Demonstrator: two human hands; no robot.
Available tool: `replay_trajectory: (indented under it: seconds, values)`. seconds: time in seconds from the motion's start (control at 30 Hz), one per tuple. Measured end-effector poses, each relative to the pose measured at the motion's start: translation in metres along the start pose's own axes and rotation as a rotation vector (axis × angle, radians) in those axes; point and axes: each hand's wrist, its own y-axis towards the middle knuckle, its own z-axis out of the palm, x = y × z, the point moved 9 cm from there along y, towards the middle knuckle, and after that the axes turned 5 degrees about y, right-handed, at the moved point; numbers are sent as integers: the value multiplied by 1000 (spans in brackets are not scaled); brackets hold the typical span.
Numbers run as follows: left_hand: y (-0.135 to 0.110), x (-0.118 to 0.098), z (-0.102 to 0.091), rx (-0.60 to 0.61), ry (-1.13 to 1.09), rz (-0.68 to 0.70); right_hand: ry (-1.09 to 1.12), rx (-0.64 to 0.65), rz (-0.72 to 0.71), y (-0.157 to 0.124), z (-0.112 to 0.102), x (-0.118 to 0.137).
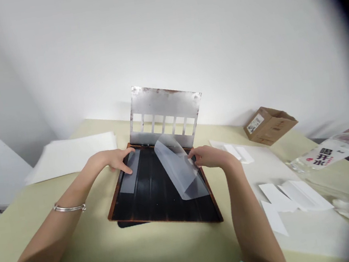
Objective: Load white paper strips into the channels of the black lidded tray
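A black board [158, 199] with an orange-brown edge lies on the table, and a metal plate [163, 102] with a row of rectangular openings stands tilted up at its far edge. My left hand [118, 159] is at the board's left side, thumb and forefinger spread, beside a narrow translucent strip [131, 177] lying flat on it. At the right side, my right hand [209, 156] pinches the edge of a curled translucent plastic sheet [177, 170]. Part of that sheet rises off the board and overlaps the plate's lower edge.
A stack of white sheets [70, 157] lies at the left. To the right, folded white paper pieces [302, 195] rest on a large pale sheet [253, 176]. Beyond are an open cardboard box [270, 127] and a clear plastic bag [325, 154]. A wall rises behind the table.
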Motion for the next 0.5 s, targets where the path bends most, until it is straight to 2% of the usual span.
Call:
replay_trajectory:
  seconds: [0.33, 0.5]
  values:
    - [-6, 2, -13, -124, -2, 1, 41, 5, -20, -4, -1, 5]
    - [-11, -21, -29, -277, -37, 66, 88, -26, -85, -6, -6, 15]
